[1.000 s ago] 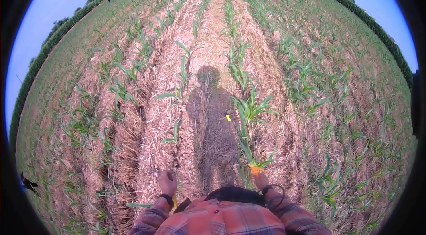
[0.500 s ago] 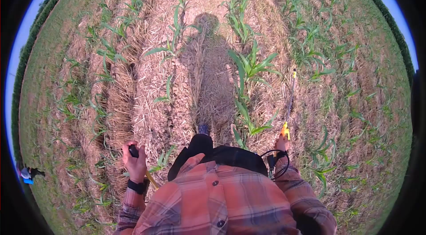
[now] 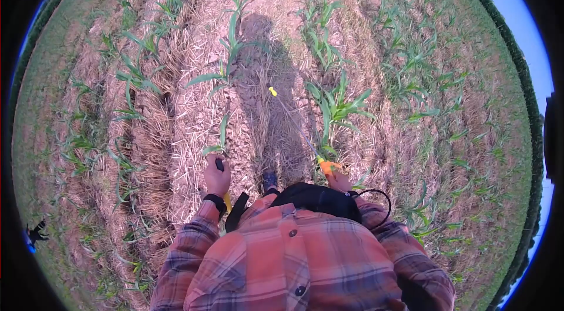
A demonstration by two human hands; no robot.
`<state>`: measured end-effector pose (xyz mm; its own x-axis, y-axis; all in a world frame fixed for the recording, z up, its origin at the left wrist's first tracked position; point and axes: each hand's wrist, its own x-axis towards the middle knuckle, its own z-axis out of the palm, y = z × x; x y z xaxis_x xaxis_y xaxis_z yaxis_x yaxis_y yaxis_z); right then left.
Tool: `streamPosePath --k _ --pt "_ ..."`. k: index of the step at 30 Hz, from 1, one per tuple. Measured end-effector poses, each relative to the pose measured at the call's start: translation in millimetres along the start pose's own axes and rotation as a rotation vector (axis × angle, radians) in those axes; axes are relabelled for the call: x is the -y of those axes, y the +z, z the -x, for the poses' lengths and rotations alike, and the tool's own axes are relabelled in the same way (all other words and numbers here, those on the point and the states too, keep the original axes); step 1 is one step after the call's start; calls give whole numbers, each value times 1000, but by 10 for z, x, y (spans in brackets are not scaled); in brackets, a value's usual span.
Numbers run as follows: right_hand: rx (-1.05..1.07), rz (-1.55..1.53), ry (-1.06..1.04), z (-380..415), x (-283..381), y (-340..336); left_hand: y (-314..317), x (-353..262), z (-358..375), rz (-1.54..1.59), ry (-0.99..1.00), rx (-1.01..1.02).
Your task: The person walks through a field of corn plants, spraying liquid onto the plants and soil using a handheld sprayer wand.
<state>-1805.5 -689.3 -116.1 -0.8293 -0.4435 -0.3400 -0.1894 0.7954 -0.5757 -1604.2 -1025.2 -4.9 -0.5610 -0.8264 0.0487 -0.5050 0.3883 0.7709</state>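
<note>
Spray lance (image 3: 295, 124): swung in from your right side, it now slants forward and leftward from your right hand (image 3: 339, 181)
Yellow nozzle (image 3: 272, 92): ahead and left of your right fingers, over your shadow (image 3: 261, 70), so your aim seems shifted to the strawy strip between rows
Right fingers: clamped round the orange trigger handle (image 3: 330, 167); I cannot tell whether you are squeezing the trigger
Left hand (image 3: 217, 179): drawn inward, its fingers curled on the black grip (image 3: 220, 164), a yellow lever (image 3: 228, 201) behind them
Maize plants: one (image 3: 339, 106) ahead of your right fingers, another (image 3: 223, 131) just ahead of your left fingers
</note>
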Motion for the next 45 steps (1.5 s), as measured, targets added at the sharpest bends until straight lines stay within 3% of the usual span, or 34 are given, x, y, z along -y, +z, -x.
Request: streamPosePath --k 2,3,5,6,8,10,13,16,18,20,22,24,27,28,30,32,34,35,42,45 --pt "280 -60 -20 -110 257 4 -42 65 -85 31 20 -20" --pt "277 -60 -17 -146 407 -23 -122 46 -123 121 -21 -5" --pt "396 -25 -333 -193 665 -106 -373 -1 -160 228 -37 -14" --pt "387 -28 -329 -245 694 -112 -631 -337 -111 425 -93 -15" --pt "560 0 -453 -363 719 -119 -1054 -456 -17 391 -4 -92" --pt "570 42 -469 -454 749 -111 -1361 -580 79 399 -6 -147" --pt "609 -19 -480 -580 725 -13 -1275 -505 -28 406 -56 -166" --pt "608 -118 -391 -733 693 109 -634 -160 -391 247 -56 -123" --pt "544 81 -408 -920 757 101 -223 -32 -586 152 -87 -71" --pt "492 56 -374 -1041 739 74 -132 -125 -695 24 -95 -69" --pt "297 75 -290 -1220 773 7 -62 -103 -841 43 -83 -81" --pt "303 -79 -188 -1332 780 -202 34 -139 -977 59 -72 -83" --pt "25 -146 -99 -1648 399 -198 209 -374 -1213 -17 -57 -86" --pt "23 -156 -92 -1751 304 -230 280 -441 -1309 -24 -50 -78" --pt "-104 -110 122 -1952 132 -332 425 -561 -1498 12 48 -93" --pt "-129 -159 145 -2166 -20 -489 533 -647 -1698 -17 13 -58" --pt "-145 -557 404 -2220 96 -847 618 -829 -1874 54 -62 -12" --pt "-133 -725 425 -2304 -26 -909 634 -960 -1944 85 -22 -22" --pt "-425 -986 652 -2731 -369 -1480 269 -1967 -2122 248 29 -124" --pt "-505 -888 671 -2936 -548 -1558 247 -2075 -2183 145 4 -184"
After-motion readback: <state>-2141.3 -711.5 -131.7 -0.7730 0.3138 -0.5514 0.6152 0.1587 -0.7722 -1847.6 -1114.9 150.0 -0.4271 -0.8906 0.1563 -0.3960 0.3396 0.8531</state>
